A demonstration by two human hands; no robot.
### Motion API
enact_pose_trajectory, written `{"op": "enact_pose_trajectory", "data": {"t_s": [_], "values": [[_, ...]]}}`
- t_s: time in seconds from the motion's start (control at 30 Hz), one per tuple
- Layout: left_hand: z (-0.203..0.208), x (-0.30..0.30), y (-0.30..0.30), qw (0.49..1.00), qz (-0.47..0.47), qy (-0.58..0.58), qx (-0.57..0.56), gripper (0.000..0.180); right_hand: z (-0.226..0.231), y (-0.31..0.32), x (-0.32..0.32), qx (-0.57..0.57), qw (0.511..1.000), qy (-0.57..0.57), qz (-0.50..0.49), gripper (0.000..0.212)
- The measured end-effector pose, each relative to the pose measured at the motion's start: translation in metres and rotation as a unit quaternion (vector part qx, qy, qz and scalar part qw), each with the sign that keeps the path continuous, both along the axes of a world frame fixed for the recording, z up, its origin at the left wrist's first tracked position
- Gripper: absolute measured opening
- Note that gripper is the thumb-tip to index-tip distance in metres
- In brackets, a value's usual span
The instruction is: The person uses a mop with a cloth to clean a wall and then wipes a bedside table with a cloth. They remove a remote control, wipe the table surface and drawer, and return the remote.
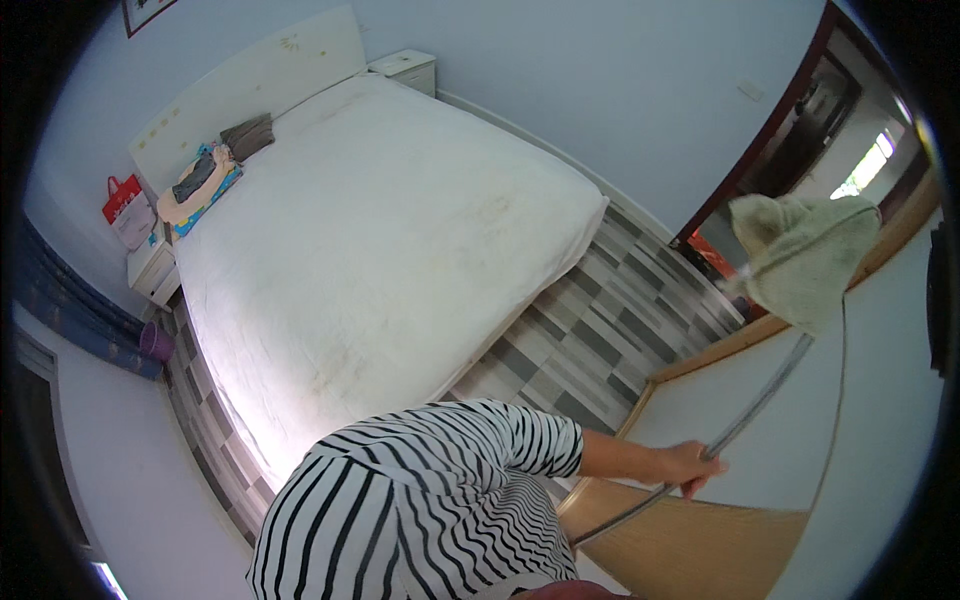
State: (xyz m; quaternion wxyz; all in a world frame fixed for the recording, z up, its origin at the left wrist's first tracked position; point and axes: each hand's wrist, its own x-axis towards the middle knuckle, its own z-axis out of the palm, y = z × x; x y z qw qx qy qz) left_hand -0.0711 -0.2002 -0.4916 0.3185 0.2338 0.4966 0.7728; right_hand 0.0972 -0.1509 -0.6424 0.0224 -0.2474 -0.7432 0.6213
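One hand in view: my right hand (692,467), fingers wrapped tight around a long metal pole (755,405). Pole runs from low beside my striped shirt (420,510) up and away to a pale green mop head (805,258) at its far end. Mop head is raised, pressed at or just off the white wall (880,420) on my right; I can't tell if it's touching. Thin cord (838,400) hangs down from the mop head along that wall.

Left hand: not visible, can't tell its grip.

Relative to the mop head: brown door frame (770,140) is just beside it on the far side, grey-striped floor (610,320) lies below and left of it, big white bed (380,240) well off to the left. Folded clothes (205,180) sit at the bed's head end, far from the mop head. Red bag (122,195) beyond that, by the corner.
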Motion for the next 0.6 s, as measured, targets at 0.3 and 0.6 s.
{"op": "enact_pose_trajectory", "data": {"t_s": [0.3,0.6], "values": [[0.066,0.022,-0.069,0.859,0.393,0.318,-0.086,0.046,0.016,0.001,0.036,0.038,0.998,0.029,0.043,0.036],[0.158,0.006,-0.106,0.923,0.374,0.054,0.073,0.048,0.0,0.029,0.098,0.169,0.984,0.048,0.006,0.046]]}}
